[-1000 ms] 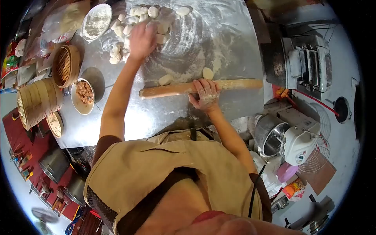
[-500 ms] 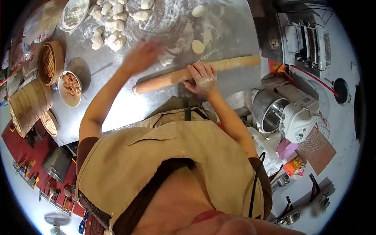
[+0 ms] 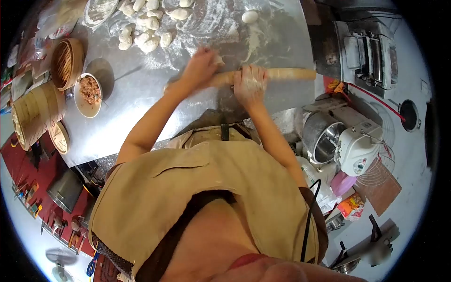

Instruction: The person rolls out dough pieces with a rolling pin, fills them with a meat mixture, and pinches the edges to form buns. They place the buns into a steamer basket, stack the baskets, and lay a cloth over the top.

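My right hand (image 3: 251, 85), dusted with flour, wraps over the middle of a long wooden rolling pin (image 3: 291, 74) lying across the metal table. Close by on the left, my left hand (image 3: 202, 69) is slightly blurred, its fingers closed at the pin's far side. A pale piece of dough (image 3: 219, 60) shows at its fingertips; the rest is hidden. The left forearm covers part of the pin's left end. Farther up the table sits a round dough piece (image 3: 250, 17). Several floured dough lumps (image 3: 149, 42) lie at the upper left.
A bowl of meat filling (image 3: 90, 90) with a utensil stands left, near bamboo steamers (image 3: 66, 63). A flour dish (image 3: 99, 11) is at the top left. Loose flour covers parts of the metal table (image 3: 127, 117). A stand mixer (image 3: 359, 150) and a roller machine (image 3: 373, 56) are at right.
My left hand has moved right, to the rolling pin beside my right hand. The nearer dough round no longer lies beyond the pin. The view has shifted slightly.
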The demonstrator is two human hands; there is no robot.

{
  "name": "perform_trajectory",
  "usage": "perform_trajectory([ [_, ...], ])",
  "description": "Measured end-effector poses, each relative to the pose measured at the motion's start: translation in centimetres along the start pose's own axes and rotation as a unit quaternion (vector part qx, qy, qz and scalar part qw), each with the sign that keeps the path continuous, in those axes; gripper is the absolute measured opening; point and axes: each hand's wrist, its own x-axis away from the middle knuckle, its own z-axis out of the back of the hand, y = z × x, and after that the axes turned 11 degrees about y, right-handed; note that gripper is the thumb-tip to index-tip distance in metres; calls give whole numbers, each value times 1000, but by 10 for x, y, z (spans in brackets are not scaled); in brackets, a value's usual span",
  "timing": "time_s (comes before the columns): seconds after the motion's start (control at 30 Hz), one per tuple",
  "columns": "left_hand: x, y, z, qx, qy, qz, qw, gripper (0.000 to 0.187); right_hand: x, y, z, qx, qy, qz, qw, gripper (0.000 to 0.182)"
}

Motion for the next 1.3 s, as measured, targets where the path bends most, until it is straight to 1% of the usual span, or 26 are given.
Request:
perform_trajectory([
  [0.07, 12, -5, -1, 15, -34, -8, 999, 29, -35, -16, -14, 55, -58, -72, 994, 26],
  [0.1, -1, -5, 1, -82, -43, -26, 995, 31, -55, -17, -31, 23, -34, -78, 996, 26],
  [0.13, -16, -12, 3, -81, -45, -27, 995, 31, -70, -17, -44, -7, -10, -86, 996, 26],
  [0.2, -45, -21, 11, 24, -80, 64, 994, 33, -87, -19, -53, 13, -26, -61, 998, 27],
  [0.27, -31, -16, 25, 54, -72, 83, 992, 33, -79, -22, -46, 34, -44, -35, 998, 27],
  [0.33, -5, -12, 35, 20, -93, 217, 971, 33, -30, -25, -22, 51, 23, 43, 998, 28],
  [0.37, 3, -18, 33, 48, -87, 238, 966, 33, -21, -27, -23, 50, 77, 50, 995, 28],
  [0.4, -6, -20, 28, 50, -86, 240, 966, 33, -34, -30, -31, 51, 75, 53, 994, 28],
  [0.47, -32, -24, 19, -74, -128, 176, 973, 32, -71, -33, -54, 58, 114, 8, 992, 29],
  [0.53, -40, -32, 30, -47, -143, 142, 978, 32, -84, -34, -59, 32, 104, 17, 994, 30],
  [0.6, -19, -33, 38, -27, -93, 179, 979, 30, -58, -32, -45, 13, 4, 51, 999, 29],
  [0.63, -8, -32, 43, -31, -126, 260, 957, 30, -36, -33, -34, 29, 70, 89, 993, 30],
  [0.67, -3, -31, 43, -27, -122, 262, 957, 30, -37, -32, -37, 30, 70, 95, 993, 30],
  [0.73, 10, -29, 42, -39, -112, 171, 978, 31, -37, -40, -38, 37, 58, 41, 997, 29],
  [0.8, -9, -36, 34, -80, -95, 203, 971, 30, -63, -41, -58, 65, 64, 50, 995, 29],
  [0.87, -21, -49, 45, -86, -97, 128, 983, 28, -77, -40, -67, -5, 29, 93, 995, 29],
  [0.9, -6, -44, 54, -56, -64, 171, 982, 27, -56, -33, -68, 37, -15, 124, 991, 29],
  [0.93, 10, -48, 57, -55, -62, 174, 981, 27, -37, -34, -55, 37, -17, 128, 991, 29],
  [1.0, 41, -62, 50, 39, -49, 262, 963, 30, -7, -38, -28, 3, 43, 115, 992, 28],
  [1.03, 39, -48, 53, 0, -71, 250, 966, 30, -21, -47, -31, 11, 82, 99, 992, 27],
  [1.07, 31, -37, 54, -1, -77, 254, 964, 30, -39, -47, -48, 10, 76, 95, 993, 27],
  [1.13, -4, -38, 50, -120, -102, 165, 974, 31, -86, -44, -85, 34, 104, 181, 977, 29],
  [1.17, -18, -59, 50, -93, -146, 170, 970, 32, -96, -53, -84, 42, 121, 135, 982, 32],
  [1.2, -10, -61, 57, -96, -144, 170, 970, 32, -86, -55, -80, 39, 123, 136, 982, 32],
  [1.27, 21, -53, 71, -17, -8, 251, 968, 31, -37, -52, -52, 0, -17, 85, 996, 36],
  [1.3, 37, -49, 77, 38, -4, 300, 953, 29, -14, -51, -31, 49, -20, 136, 989, 37],
])
